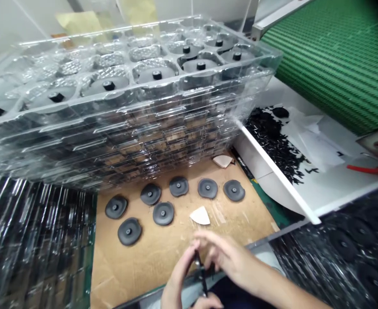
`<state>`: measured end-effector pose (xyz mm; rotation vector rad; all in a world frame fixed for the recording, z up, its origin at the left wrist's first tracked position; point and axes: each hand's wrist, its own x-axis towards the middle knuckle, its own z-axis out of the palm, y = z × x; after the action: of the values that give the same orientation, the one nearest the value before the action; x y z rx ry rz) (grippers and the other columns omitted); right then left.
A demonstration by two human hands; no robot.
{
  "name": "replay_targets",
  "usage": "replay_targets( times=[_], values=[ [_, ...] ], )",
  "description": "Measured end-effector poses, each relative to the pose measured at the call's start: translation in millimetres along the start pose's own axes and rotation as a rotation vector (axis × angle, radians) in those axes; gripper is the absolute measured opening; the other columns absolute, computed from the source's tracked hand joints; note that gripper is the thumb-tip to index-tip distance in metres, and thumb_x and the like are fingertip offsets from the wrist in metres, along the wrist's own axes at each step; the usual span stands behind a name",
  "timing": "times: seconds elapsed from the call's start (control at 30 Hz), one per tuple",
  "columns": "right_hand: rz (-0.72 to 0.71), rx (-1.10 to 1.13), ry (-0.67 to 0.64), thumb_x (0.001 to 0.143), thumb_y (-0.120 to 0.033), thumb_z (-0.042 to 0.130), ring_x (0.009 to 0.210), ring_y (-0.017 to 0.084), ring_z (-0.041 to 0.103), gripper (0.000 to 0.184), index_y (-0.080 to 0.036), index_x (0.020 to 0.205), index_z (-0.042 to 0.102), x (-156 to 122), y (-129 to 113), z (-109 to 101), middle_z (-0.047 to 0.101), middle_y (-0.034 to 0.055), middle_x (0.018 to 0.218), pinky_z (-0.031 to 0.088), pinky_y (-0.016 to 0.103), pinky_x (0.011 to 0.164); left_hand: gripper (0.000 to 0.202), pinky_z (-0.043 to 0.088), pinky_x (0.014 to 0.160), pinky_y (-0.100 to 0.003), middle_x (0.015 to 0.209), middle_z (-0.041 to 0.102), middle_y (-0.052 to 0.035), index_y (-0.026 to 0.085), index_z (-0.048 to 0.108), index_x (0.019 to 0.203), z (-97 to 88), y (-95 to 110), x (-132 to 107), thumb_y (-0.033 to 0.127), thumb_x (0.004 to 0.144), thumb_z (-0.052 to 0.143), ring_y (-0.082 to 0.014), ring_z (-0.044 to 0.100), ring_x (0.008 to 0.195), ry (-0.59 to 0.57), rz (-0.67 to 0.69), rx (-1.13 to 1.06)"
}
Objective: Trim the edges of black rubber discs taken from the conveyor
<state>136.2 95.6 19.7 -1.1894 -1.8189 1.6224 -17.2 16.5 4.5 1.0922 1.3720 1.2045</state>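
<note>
My left hand (179,279) and my right hand (226,257) meet at the bottom middle, low over the brown cardboard sheet (150,262). Both are closed around a thin dark tool (200,272) that stands between them; motion blur hides its exact shape. Several round black rubber discs (163,213) lie in loose rows on the cardboard just beyond my hands. A small white wedge-shaped scrap (201,216) rests near them.
A tall stack of clear plastic trays (127,111) fills the back, its top tray holding black discs (201,65). A white tray (292,184) at the right holds black trimmings (272,141) and a red-handled tool (374,171). A green belt (337,56) is behind it.
</note>
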Motion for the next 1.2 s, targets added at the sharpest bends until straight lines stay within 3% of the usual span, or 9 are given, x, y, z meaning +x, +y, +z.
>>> replay_targets(
  times=[0.13,0.33,0.47,0.67,0.77,0.87,1.0,1.13,1.2],
  values=[
    [0.005,-0.235,0.229,0.091,-0.042,0.043,0.081,0.021,0.057,0.045,-0.017,0.128,0.049,22.9,20.2,-8.7,0.051,0.0137,0.11,0.047,0.042,0.081,0.063,0.047,0.097,-0.044,0.126,0.062,-0.0075,0.033,0.057,0.115,-6.3,14.1,12.8,0.04,0.056,0.08,-0.032,0.059,0.112,0.141,-0.347,-0.685],
    [-0.19,-0.342,0.232,0.091,-0.028,0.044,0.097,0.025,0.056,0.026,-0.018,0.106,0.062,35.7,53.6,10.6,0.061,0.0118,0.101,0.044,0.043,0.089,0.057,0.043,0.101,-0.045,0.126,0.06,-0.0087,0.03,0.059,0.117,-13.4,25.3,16.6,0.046,0.065,0.073,-0.0306,0.056,0.116,0.139,-0.408,-0.963],
    [-0.26,-0.33,0.219,0.091,-0.028,0.048,0.085,0.021,0.062,0.022,-0.018,0.098,0.066,37.5,37.8,3.3,0.067,0.0085,0.09,0.049,0.038,0.081,0.053,0.045,0.099,-0.038,0.122,0.063,-0.0068,0.03,0.055,0.123,-11.9,34.0,13.2,0.038,0.072,0.07,-0.0267,0.058,0.114,0.113,-0.428,-0.967],
    [-0.444,-0.214,0.327,0.092,-0.023,0.045,0.092,0.015,0.06,0.023,-0.019,0.109,0.06,15.2,-50.3,-3.9,0.064,0.0052,0.103,0.05,0.027,0.081,0.065,0.046,0.098,-0.038,0.114,0.066,-0.0085,0.022,0.058,0.12,2.8,42.5,22.0,0.04,0.061,0.078,-0.0271,0.057,0.113,0.077,-0.404,-0.859],
    [-0.494,-0.188,0.138,0.091,-0.015,0.044,0.082,0.013,0.061,0.023,-0.018,0.104,0.062,1.6,-76.1,-1.7,0.065,0.0043,0.093,0.05,0.024,0.074,0.054,0.051,0.089,-0.03,0.109,0.068,-0.0082,0.02,0.06,0.116,5.8,43.8,25.6,0.039,0.067,0.075,-0.0232,0.061,0.106,0.041,-0.44,-0.776],
    [-0.423,-0.227,-0.023,0.089,-0.011,0.046,0.078,0.011,0.06,0.022,-0.019,0.096,0.065,1.0,-79.6,-1.9,0.065,0.001,0.086,0.05,0.021,0.071,0.044,0.053,0.08,-0.025,0.104,0.069,-0.0056,0.019,0.063,0.109,4.9,43.9,27.6,0.033,0.069,0.075,-0.0187,0.065,0.093,0.062,-0.438,-0.721],
    [-0.542,-0.191,0.257,0.092,-0.016,0.042,0.09,0.017,0.06,0.026,-0.013,0.11,0.061,2.1,-72.5,0.1,0.064,0.0085,0.098,0.051,0.029,0.082,0.04,0.051,0.089,-0.03,0.1,0.07,-0.0052,0.018,0.064,0.105,0.7,43.8,27.9,0.029,0.068,0.075,-0.0224,0.064,0.1,0.022,-0.461,-0.698],
    [-0.427,-0.072,-0.034,0.088,-0.01,0.049,0.085,0.009,0.061,0.023,-0.019,0.102,0.064,-2.5,-69.6,-4.7,0.065,0.0005,0.093,0.05,0.018,0.077,0.054,0.05,0.092,-0.031,0.113,0.068,-0.0059,0.021,0.062,0.112,-2.0,43.2,28.2,0.029,0.062,0.08,-0.0242,0.062,0.106,0.006,-0.457,-0.703],
    [-0.412,-0.102,0.043,0.089,-0.011,0.048,0.085,0.01,0.061,0.022,-0.019,0.1,0.065,0.8,-69.4,-6.2,0.066,0.0005,0.093,0.05,0.018,0.079,0.046,0.052,0.089,-0.031,0.104,0.071,-0.0062,0.02,0.066,0.102,1.5,44.2,30.1,0.031,0.06,0.081,-0.024,0.065,0.1,-0.016,-0.491,-0.698]
  ],
)
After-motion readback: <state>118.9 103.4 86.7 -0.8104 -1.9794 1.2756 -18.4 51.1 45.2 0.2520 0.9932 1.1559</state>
